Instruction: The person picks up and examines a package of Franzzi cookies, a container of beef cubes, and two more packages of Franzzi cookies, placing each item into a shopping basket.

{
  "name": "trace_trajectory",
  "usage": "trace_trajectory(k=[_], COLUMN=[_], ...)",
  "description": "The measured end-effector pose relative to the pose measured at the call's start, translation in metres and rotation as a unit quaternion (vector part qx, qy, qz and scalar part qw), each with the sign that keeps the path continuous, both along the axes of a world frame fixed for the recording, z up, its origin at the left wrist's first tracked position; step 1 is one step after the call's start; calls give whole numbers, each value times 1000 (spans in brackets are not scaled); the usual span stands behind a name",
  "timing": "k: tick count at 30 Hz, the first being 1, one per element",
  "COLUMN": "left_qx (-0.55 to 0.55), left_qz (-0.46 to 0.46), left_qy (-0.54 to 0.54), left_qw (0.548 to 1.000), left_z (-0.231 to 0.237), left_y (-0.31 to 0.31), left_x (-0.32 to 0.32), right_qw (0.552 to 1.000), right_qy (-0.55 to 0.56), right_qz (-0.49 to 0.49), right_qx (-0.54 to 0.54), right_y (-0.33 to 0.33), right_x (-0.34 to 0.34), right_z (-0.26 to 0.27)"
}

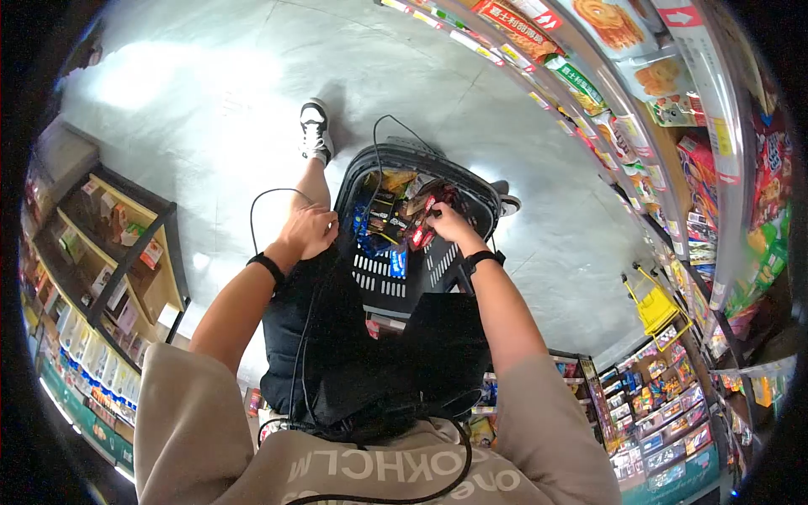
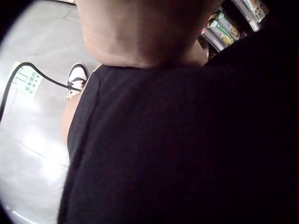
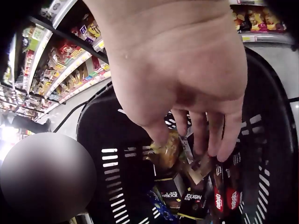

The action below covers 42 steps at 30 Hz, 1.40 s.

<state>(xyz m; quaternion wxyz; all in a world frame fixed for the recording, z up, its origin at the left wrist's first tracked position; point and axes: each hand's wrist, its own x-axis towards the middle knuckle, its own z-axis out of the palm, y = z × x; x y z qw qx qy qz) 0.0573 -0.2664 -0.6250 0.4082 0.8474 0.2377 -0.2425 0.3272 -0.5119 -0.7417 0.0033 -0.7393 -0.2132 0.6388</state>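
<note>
My right hand (image 1: 453,225) reaches down into a black shopping basket (image 3: 275,93). In the right wrist view its fingers hang down fairly straight, fingertips right at the tops of two dark-and-red snack packets (image 3: 233,198). Beside these lie black Nextar boxes (image 3: 193,203), a yellowish snack packet (image 3: 166,151) and a blue patterned packet (image 3: 161,207). A small blue packet (image 1: 398,263) lies against the basket's slotted wall. My left hand (image 1: 310,231) rests on the left knee beside the basket's rim, fingers loosely bent. In the left wrist view only its wrist (image 2: 135,37) shows, over black shorts (image 2: 177,140).
Snack shelves (image 1: 589,101) curve along the right, and a display rack (image 1: 126,244) stands at left. A yellow folding stool (image 1: 656,307) is on the grey floor. A black cable (image 1: 254,215) loops near the left hand. An exit sign (image 2: 28,79) marks the floor.
</note>
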Motion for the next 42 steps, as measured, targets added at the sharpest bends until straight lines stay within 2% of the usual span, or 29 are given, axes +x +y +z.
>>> trace_trajectory(k=[2, 4, 5, 7, 8, 9, 10, 11, 12, 14, 15, 16, 18, 21, 24, 25, 27, 28, 30, 31, 32, 34, 36, 37, 38, 39, 40, 41, 42], left_qx=[-9, -34, -38, -38, -36, -35, -30, -4, -17, -44, -28, -17, -54, -37, -29, -26, -21, -11, 18, -17, 19, 33, 52, 56, 11, -14, -19, -26, -97], left_qz=[2, 4, 18, 37, 46, 59, 74, 123, 122, 112, 90, 73, 74, 96, 120, 122, 126, 93, 35, -8, -45, 17, 73, 58, 114, 141, 201, 248, 318], left_qy=[23, 49, 52, 46, 27, 19, 11, -36, -34, -35, -24, -21, 13, -7, -9, -20, -45, -24, 3, -2, -11, -92, -99, -110, -6, -75, -81, -101, -135], left_qw=[1000, 998, 998, 998, 998, 997, 997, 992, 992, 992, 995, 997, 996, 995, 992, 992, 991, 995, 999, 1000, 999, 995, 991, 991, 993, 987, 976, 963, 933], left_z=[5, 8, 12, 5, -2, -5, -4, -2, -2, -3, 3, -4, -4, -6, -2, -3, -2, -5, -11, -6, 12, 25, 35, 39, 52, 50, 67, 108, 147], left_y=[2, 4, 2, 7, 8, 6, 5, 4, 6, 12, 14, 9, 11, 12, 13, 13, 9, 5, 6, 17, 30, 45, 64, 80, 96, 113, 132, 147, 156], left_x=[6, 13, 16, 29, 29, 21, 12, 11, 9, 10, 14, 9, 6, 2, 3, 5, 7, 4, 5, 13, 28, 46, 67, 76, 92, 98, 109, 123, 135], right_qw=[997, 995, 990, 998, 999, 996, 999, 997, 995, 985, 987, 989, 992, 989, 994, 998, 998, 998, 998, 991, 983, 980, 973, 971, 965, 954, 955, 955, 961], right_qy=[67, 94, 132, 52, 30, 92, 42, 70, 94, 133, 126, 78, 44, -6, -36, -16, -29, -36, 49, 46, 72, 161, 218, 231, 250, 284, 276, 271, 231], right_qz=[-12, -1, -25, 3, 3, 2, 22, 28, 31, 108, 96, 115, 108, 141, 103, 55, 50, 47, 0, 56, 73, 72, -63, -31, 8, -30, -73, -81, -64], right_qx=[-40, -17, 33, 29, 34, 2, 27, 5, -15, -30, 9, 57, 41, -32, 11, -38, 21, 38, 37, 111, 151, 90, 40, 57, 80, 93, 82, 90, 141], right_y=[12, 19, 14, 16, 25, 32, 22, 13, 12, 27, 30, 9, -25, 28, 38, 39, 46, 50, 32, 41, 33, 69, 81, 93, 108, 121, 123, 130, 135], right_x=[0, -3, -7, -27, -35, -32, -45, -56, -62, -58, -58, -66, -85, -60, -51, -47, -41, -35, -25, -14, -7, 30, 58, 72, 86, 95, 101, 108, 114], right_z=[5, 0, -16, -55, -57, -61, -84, -104, -119, -109, -101, -120, -163, -105, -79, -73, -40, -17, 8, 42, 51, 132, 194, 229, 266, 305, 329, 353, 383])
